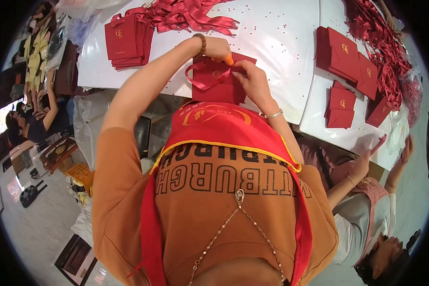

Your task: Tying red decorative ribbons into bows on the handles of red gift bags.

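A dark red paper bag [218,90] with a gold emblem lies flat at the table's front edge, close to my body. From its top a red ribbon [202,87] curves out in a loop to the left. My left hand [216,49], a brown bead bracelet at its wrist, is closed over the bag's far edge. A small orange piece [229,60] shows at its fingertips; whether it is a finger cover or a tool I cannot tell. Opposite it, my right hand [251,79] pinches the ribbon's end. Its fingertips nearly meet the left hand's.
Stacked red bags [127,42] sit at the left, beside loose red ribbons [188,16]. More red bags [342,50] and a ribbon heap [383,62] occupy the right side. A co-worker's hand [360,167] is at the right edge. Tiny red dots speckle the white table [276,47].
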### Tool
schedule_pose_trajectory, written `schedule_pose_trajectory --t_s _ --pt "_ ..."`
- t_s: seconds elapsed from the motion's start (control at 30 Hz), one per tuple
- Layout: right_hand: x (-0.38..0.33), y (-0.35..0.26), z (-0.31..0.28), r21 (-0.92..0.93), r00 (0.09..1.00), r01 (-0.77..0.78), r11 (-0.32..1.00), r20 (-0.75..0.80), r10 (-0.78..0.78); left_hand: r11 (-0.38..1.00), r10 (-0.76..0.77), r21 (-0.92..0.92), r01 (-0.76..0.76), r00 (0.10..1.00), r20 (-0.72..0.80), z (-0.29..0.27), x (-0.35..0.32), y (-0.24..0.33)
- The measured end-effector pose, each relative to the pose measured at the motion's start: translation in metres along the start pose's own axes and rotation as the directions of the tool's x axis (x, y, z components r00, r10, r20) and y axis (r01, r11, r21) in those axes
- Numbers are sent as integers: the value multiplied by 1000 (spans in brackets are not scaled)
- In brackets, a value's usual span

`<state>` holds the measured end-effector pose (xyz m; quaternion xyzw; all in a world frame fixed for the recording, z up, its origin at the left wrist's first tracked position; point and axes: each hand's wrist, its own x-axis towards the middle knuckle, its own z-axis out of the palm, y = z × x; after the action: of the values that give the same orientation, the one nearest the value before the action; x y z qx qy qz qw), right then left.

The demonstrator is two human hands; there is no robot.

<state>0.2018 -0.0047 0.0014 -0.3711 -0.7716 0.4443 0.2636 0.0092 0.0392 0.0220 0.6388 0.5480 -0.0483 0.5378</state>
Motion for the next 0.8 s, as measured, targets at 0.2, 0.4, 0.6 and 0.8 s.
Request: schedule_pose_trajectory --t_s 0.2,0.4,0.6,0.8 --pt "-2 10 0 -70 1000 6 998 -29 -8 991 78 117 -70 995 -64 8 10 7" --pt "-5 5 -3 37 999 -33 999 -19 34 980 -64 -199 -25 901 -429 13 8 -4" --pt "-5 10 -4 43 999 -35 998 -20 36 953 -251 -265 146 873 -418 2 -2 -18" --pt "-6 5 -1 -12 1000 8 1000 -26 -8 942 -92 -334 -26 939 -331 14 10 -10"
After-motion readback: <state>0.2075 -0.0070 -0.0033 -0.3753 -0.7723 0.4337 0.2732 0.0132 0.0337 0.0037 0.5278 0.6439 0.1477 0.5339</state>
